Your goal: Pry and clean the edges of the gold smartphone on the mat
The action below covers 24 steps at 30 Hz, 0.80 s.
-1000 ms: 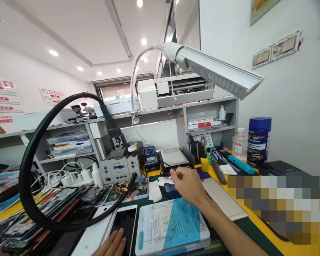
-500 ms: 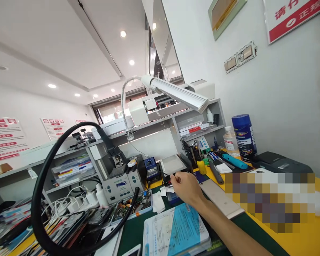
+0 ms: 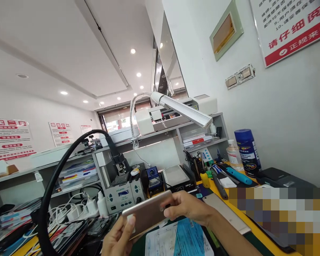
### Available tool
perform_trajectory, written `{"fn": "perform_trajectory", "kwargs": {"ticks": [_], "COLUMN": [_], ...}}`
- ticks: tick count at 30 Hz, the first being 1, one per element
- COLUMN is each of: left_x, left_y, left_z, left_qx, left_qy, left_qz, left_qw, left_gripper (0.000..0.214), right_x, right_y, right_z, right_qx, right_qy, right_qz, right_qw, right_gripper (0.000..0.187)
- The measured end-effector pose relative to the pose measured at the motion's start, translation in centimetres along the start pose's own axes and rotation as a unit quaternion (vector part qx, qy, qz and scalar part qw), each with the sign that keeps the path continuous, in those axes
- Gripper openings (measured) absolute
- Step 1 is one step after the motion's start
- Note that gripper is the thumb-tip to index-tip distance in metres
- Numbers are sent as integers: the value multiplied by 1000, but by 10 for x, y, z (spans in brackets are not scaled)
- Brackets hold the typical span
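Note:
My left hand (image 3: 120, 233) is closed round the left end of a smartphone (image 3: 149, 217) with a pale gold edge, thumb on its near face. The phone is held tilted above the bench. At the phone's right end my right hand (image 3: 188, 209) has thumb and fingers pinched together, overlapping its face. A small dark spot shows between those fingertips; what it is I cannot make out. Below the hands lies a flat plastic case (image 3: 178, 238) with a white and blue printed top. Beside my right forearm rests a pale gold tablet-like slab (image 3: 226, 212).
A thick black hose (image 3: 49, 188) arches up on the left from a grey rework station (image 3: 120, 195). Stacked devices (image 3: 72, 231) and white chargers lie at left. A blue spray can (image 3: 246, 153), a bottle and hand tools stand at right. A white lamp (image 3: 186, 112) hangs overhead.
My right hand has drawn back from the rear of the bench to the phone. My left hand has come into view with the phone. The view has tilted up slightly.

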<state>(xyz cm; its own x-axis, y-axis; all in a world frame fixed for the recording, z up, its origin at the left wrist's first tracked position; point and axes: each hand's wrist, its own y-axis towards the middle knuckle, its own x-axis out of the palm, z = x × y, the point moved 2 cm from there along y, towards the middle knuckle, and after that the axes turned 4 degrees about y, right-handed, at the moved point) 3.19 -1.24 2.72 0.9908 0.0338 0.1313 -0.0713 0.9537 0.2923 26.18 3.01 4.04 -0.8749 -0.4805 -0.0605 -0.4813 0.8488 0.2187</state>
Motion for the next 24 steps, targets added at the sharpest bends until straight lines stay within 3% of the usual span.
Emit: {"fn": "perform_trajectory", "kwargs": {"ticks": [2, 5, 9, 14, 19, 24], "left_x": [8, 1, -13, -15, -23, -35], "left_y": [11, 23, 33, 27, 17, 6], "left_z": [-11, -23, -30, -21, -19, -26], "left_qx": [-15, 14, 38, 79, 140, 228], "left_qy": [4, 78, 154, 261, 343, 420], "left_qz": [-48, -122, -174, -155, -185, -134], "left_qw": [999, 989, 972, 949, 910, 868], "left_gripper": [53, 46, 45, 37, 26, 30], "right_x": [-6, -13, -11, -1, 9, 18], "right_y": [1, 2, -1, -2, -2, -3], "right_z": [6, 11, 9, 1, -3, -1], "right_qx": [11, 30, 45, 43, 43, 56], "right_qy": [-32, -98, -166, -206, -253, -290], "right_qz": [11, 17, 20, -7, -24, -19], "right_qw": [999, 995, 985, 977, 966, 955], "right_gripper": [29, 13, 14, 13, 14, 17]}}
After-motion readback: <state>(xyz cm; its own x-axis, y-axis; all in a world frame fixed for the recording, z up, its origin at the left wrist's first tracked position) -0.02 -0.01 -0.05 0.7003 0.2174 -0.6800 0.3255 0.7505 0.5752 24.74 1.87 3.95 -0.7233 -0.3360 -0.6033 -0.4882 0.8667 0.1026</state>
